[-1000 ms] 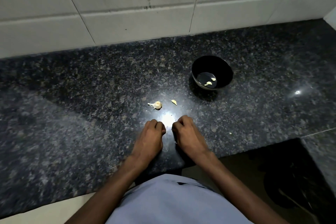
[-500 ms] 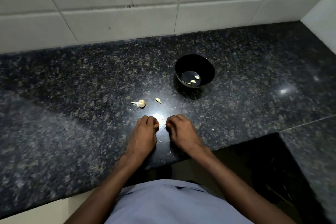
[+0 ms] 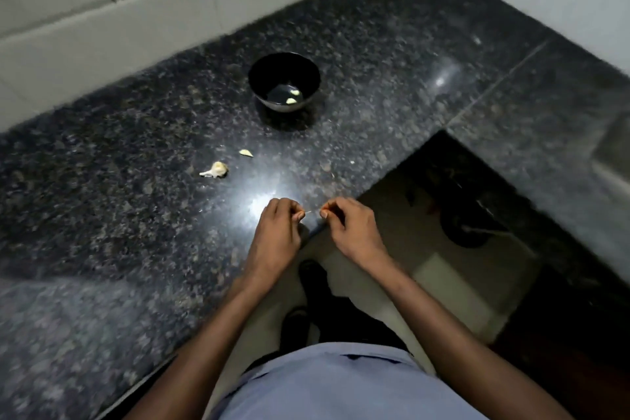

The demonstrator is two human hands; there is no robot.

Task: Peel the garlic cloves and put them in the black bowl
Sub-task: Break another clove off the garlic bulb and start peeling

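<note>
The black bowl [image 3: 260, 73] stands on the dark granite counter [image 3: 119, 222] with two peeled cloves [image 3: 293, 97] inside. A garlic bulb remnant [image 3: 215, 170] and a loose clove [image 3: 246, 153] lie on the counter to the bowl's near left. Both hands hover over the counter's front edge with curled fingers. My left hand [image 3: 278, 232] pinches a small garlic clove, mostly hidden by the fingers. A thin pale strip of skin [image 3: 308, 212] stretches from it to my right hand [image 3: 351, 232], which pinches its other end.
A white tiled wall [image 3: 136, 10] runs behind the counter, and a second wall closes the right side. The counter turns a corner at the right [image 3: 545, 112]. Below the edge lie the floor and a dark round object [image 3: 467, 232].
My hands have drawn back from the counter surface to its front edge and moved slightly apart, with a strip of skin now stretched between them. The view has swung round to the right.
</note>
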